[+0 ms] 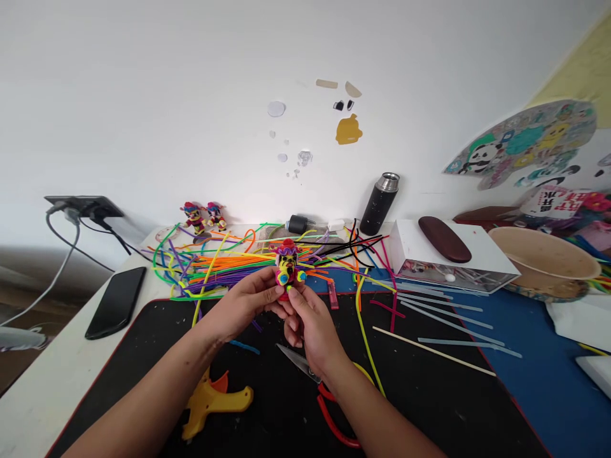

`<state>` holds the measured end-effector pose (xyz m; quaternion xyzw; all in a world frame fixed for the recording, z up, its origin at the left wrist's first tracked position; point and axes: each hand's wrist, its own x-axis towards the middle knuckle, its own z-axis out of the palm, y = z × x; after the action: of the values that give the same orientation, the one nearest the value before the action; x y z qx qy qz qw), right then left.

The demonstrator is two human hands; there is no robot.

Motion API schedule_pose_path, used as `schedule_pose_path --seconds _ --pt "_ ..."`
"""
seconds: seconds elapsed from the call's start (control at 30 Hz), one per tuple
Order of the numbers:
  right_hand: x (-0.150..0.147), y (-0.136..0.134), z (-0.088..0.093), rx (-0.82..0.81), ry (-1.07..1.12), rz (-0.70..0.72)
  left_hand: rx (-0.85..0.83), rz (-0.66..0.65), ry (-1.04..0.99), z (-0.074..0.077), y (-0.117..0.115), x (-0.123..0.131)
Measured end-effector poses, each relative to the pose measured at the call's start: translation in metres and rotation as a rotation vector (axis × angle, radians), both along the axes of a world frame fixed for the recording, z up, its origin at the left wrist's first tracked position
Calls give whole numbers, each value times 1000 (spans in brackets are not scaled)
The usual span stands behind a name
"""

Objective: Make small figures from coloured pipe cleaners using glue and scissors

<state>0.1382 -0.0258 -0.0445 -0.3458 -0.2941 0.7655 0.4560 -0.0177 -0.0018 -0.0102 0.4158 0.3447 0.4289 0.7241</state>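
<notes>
Between my two hands a small pipe-cleaner figure (287, 264) is held upright, with a red and purple top, a yellow face and blue-tipped yellow arms. My left hand (255, 296) pinches its left side, and my right hand (308, 315) grips it low on the right. Fingers cover part of its base. Below my right hand lie scissors (329, 407) with red handles, partly hidden by the forearm. A yellow glue gun (217, 402) rests on the black mat (267, 407) beside my left forearm.
Bundled pipe cleaners (224, 264) spread behind my hands. Two similar figures (193, 217) stand at the back left, above a black phone (117, 302). A black thermos (379, 205), a white box (410, 245), a bowl (544, 254) and translucent glue sticks (453, 321) occupy the right.
</notes>
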Motion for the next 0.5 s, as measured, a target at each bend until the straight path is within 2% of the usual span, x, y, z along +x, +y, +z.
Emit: schedule_pose_path --seconds 0.37,0.5 --pt "1 0 0 15 4 8 -20 2 -5 4 -1 -1" --pt "3 2 3 42 -21 9 -36 77 -17 8 1 -9"
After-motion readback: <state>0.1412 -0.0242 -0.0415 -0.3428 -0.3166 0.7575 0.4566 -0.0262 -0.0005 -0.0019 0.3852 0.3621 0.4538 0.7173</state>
